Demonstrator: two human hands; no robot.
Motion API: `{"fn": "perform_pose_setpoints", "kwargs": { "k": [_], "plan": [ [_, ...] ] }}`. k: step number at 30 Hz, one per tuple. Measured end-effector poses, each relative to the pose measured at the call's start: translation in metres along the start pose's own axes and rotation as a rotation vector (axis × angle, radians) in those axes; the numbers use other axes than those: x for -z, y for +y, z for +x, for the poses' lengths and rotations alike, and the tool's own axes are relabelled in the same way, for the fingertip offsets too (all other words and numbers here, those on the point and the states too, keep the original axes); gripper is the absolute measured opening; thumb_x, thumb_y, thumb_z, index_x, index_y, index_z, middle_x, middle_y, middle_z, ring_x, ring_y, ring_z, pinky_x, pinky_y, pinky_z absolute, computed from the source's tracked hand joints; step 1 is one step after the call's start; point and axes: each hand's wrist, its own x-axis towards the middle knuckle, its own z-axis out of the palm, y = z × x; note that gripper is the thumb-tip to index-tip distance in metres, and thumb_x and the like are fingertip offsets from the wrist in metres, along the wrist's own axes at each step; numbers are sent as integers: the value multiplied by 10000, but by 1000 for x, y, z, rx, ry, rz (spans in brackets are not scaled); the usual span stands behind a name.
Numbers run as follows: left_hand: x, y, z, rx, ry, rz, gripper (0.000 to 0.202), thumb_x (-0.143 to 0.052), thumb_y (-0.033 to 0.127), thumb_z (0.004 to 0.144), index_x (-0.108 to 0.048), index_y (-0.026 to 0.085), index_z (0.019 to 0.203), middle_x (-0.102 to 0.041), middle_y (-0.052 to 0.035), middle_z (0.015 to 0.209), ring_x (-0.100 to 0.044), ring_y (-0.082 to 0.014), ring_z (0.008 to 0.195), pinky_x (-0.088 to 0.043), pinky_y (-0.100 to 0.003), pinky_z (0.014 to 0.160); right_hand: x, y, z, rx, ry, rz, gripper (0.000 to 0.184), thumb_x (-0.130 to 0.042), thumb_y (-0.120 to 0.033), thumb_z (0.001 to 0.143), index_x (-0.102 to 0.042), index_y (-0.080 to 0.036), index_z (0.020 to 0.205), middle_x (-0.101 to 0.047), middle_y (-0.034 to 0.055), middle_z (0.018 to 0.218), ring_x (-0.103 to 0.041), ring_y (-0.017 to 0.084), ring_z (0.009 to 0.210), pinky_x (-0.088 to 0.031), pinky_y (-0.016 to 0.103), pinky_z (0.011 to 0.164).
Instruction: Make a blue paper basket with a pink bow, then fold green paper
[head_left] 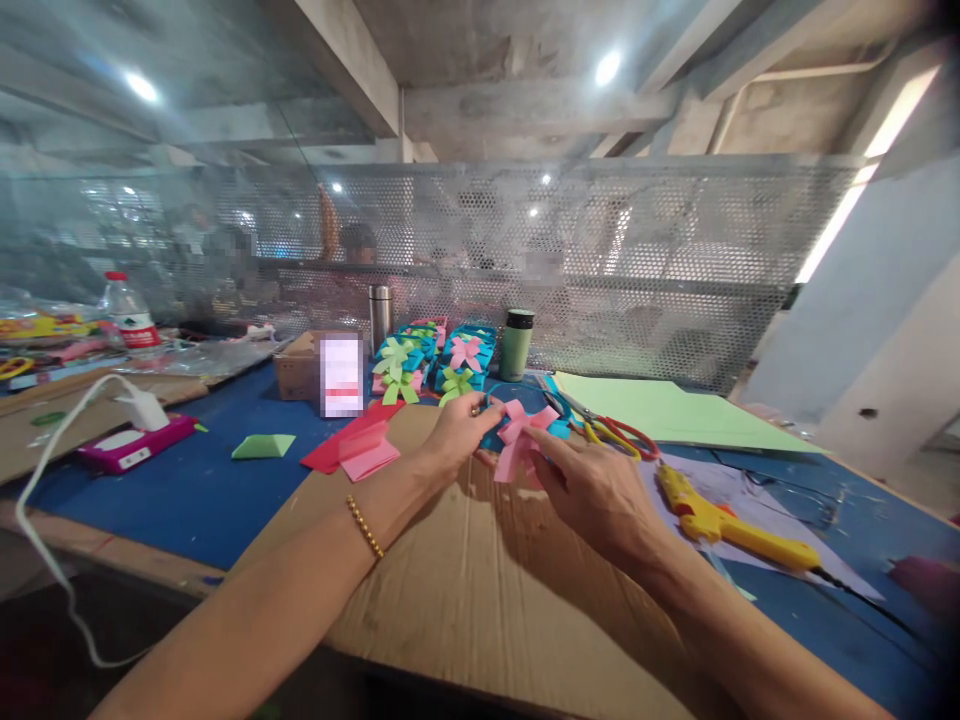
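Over the cardboard, a pink paper flower (pixel 517 440) sits against a blue paper piece (pixel 559 425) between my two hands. My left hand (pixel 461 430) is closed at the left side of the blue paper, most of which is hidden behind the flower and fingers. On the right, my right hand (pixel 600 490) has its fingers closed at the flower's lower right petals, the index finger pressed on it. Beyond my hands stand blue paper pieces bearing green and pink paper flowers (pixel 465 352), stacked in two groups.
To the right lie scissors (pixel 634 437) and a yellow glue gun (pixel 731 525) on purple paper, with green sheets (pixel 675 410) behind. Left are folded pink paper (pixel 367 452), a phone (pixel 342 375) against a box (pixel 296 368) and a purple power strip (pixel 139 445). A green flask (pixel 517 347) stands behind.
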Motion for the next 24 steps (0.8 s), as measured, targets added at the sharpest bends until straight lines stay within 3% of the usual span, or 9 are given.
{"fn": "perform_pose_setpoints", "kwargs": {
  "k": [3,9,18,24],
  "plan": [
    [0,0,-1,-1,-3,9,133,-661,293,893,-656,161,883,-605,-15,773,-605,-120,610,-524,-200,432,-2,2,-1,8,-17,-7,316,-404,-212,986,-716,-169,1007,-710,80,680,-583,182,546,-243,314,534],
    [0,3,-2,-2,-7,20,141,-658,291,899,-655,151,887,-613,-20,778,-605,-117,620,-517,-190,442,-2,2,-2,3,-4,-12,336,-408,-229,1007,-710,-164,1138,-734,88,729,-621,199,578,-249,306,532],
    [0,1,-1,10,-5,18,111,-659,268,904,-650,158,899,-602,-19,804,-612,-118,657,-531,-183,457,-1,0,-1,9,8,-10,305,-413,-214,1003,-716,-184,1022,-730,68,719,-598,179,564,-243,298,527],
    [-1,4,-2,23,-15,32,80,-624,225,918,-643,148,905,-597,-17,795,-621,-130,648,-535,-201,432,-3,2,-1,17,49,-28,362,-395,-255,1016,-704,-160,1181,-711,81,672,-586,189,527,-257,300,518]
  ]
}}
